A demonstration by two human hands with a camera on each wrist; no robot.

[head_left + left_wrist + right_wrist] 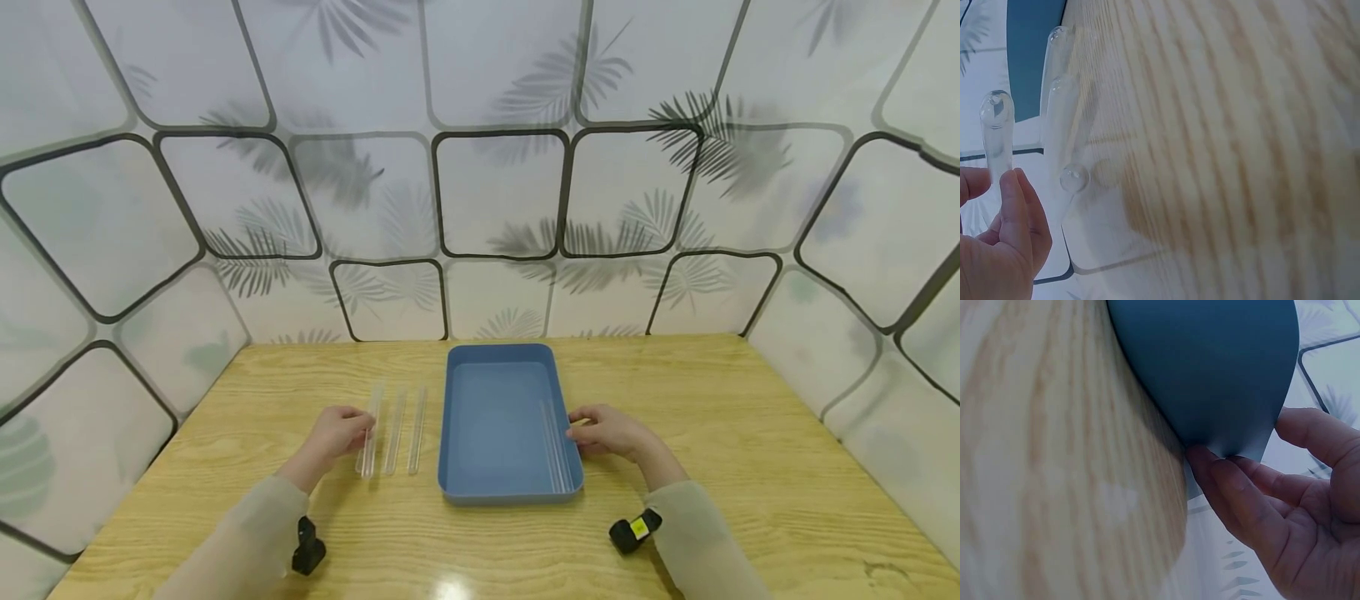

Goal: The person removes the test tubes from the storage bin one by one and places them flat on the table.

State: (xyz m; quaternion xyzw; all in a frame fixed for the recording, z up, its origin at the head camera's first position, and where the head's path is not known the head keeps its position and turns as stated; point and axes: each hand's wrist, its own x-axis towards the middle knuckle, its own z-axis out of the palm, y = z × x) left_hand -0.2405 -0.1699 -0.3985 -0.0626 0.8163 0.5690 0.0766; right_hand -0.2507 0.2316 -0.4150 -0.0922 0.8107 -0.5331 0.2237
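My left hand (pixel 347 431) pinches a clear test tube (pixel 997 140) between thumb and fingers, its round end pointing up in the left wrist view. In the head view, three more clear test tubes lie beneath and beside that hand, the rightmost tube (pixel 417 433) nearest the tray. On the right, my right hand (pixel 611 433) holds the right side of a blue tray (pixel 491 417). Its fingertips (pixel 1225 469) press low on the outer wall while the thumb meets the rim. Several clear tubes (pixel 556 450) lie lengthwise in the tray along its right wall.
Light wood table (pixel 510 550) carries everything. A patterned curtain (pixel 495 192) closes off the back and both sides. Black wrist devices (pixel 307 546) are strapped near both sleeves. Between the loose tubes and the tray is a narrow strip of table.
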